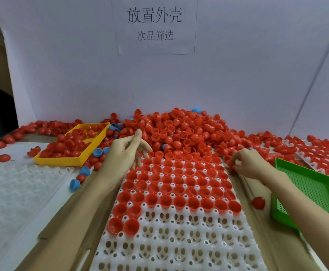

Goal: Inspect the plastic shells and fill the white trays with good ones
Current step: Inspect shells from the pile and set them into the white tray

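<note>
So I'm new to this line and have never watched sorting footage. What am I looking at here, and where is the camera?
The camera sits on a worker's head, looking down at two bare hands. In the middle lies a white tray with rows of pockets, its far half filled with red shells. Behind it is a big heap of loose shells, mostly red, a few blue. A yellow basket on the left holds some red shells; a green basket on the right shows none. The left hand hovers open over the tray's far edge. The right hand is curled at the heap's edge; what its grip holds is unclear.
</note>
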A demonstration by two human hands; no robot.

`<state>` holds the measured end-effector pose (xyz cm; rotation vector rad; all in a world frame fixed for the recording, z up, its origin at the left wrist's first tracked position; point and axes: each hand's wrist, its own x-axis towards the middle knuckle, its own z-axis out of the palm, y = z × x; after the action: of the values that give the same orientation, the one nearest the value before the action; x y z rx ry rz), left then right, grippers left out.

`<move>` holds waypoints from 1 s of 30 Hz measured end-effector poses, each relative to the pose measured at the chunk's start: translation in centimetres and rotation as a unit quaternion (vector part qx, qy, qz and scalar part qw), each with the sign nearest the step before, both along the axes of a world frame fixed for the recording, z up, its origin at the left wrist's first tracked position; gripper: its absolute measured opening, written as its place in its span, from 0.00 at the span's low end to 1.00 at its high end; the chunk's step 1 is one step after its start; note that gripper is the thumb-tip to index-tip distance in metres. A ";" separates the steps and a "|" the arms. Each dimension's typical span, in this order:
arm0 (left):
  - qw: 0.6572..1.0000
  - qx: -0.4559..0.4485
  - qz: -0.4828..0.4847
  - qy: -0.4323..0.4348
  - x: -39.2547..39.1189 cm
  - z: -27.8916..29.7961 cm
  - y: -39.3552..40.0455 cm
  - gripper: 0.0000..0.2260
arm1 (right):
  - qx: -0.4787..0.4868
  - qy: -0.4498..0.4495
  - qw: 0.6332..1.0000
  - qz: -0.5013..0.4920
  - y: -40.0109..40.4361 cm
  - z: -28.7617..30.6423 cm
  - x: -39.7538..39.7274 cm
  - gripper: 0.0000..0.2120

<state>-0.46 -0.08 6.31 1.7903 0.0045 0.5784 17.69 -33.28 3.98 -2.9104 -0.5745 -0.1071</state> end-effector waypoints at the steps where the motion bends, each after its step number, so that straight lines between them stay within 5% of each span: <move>1: 1.000 0.002 -0.003 0.002 0.0 -0.1 0.0 0.23 | 0.026 -0.021 0.999 0.000 0.2 0.2 -0.4 0.07; 5: 1.000 0.017 -0.013 0.006 0.1 -0.4 -0.2 0.19 | 0.217 -0.041 0.975 0.026 1.4 1.6 -3.0 0.07; 10: 0.992 0.099 -0.078 0.028 -0.3 -0.5 -2.2 0.02 | 0.420 0.077 0.897 0.117 3.9 2.3 -8.3 0.08; 12: 0.988 0.091 -0.116 0.043 -0.5 -0.7 -3.8 0.08 | 0.469 0.117 0.862 0.153 4.8 2.2 -10.1 0.08; 16: 0.982 0.080 -0.164 0.043 -1.0 -0.9 -6.1 0.18 | 0.467 0.165 0.847 0.194 5.8 1.7 -12.1 0.09; 19: 0.982 0.076 -0.166 0.038 -1.3 -0.9 -6.7 0.15 | 0.465 0.178 0.838 0.223 5.8 1.7 -12.8 0.09; 27: 0.985 0.146 -0.058 -0.068 -1.3 -0.6 -6.4 0.11 | 0.506 0.067 0.838 0.194 6.1 1.7 -13.2 0.08; 30: 0.991 0.095 -0.081 -0.049 -1.1 -0.7 -6.2 0.13 | 0.496 0.053 0.841 0.210 6.5 1.4 -13.6 0.09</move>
<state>-1.58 -6.31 5.62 1.9233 -0.2695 0.5628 4.10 -26.74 5.42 -1.7335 -0.8083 -0.1304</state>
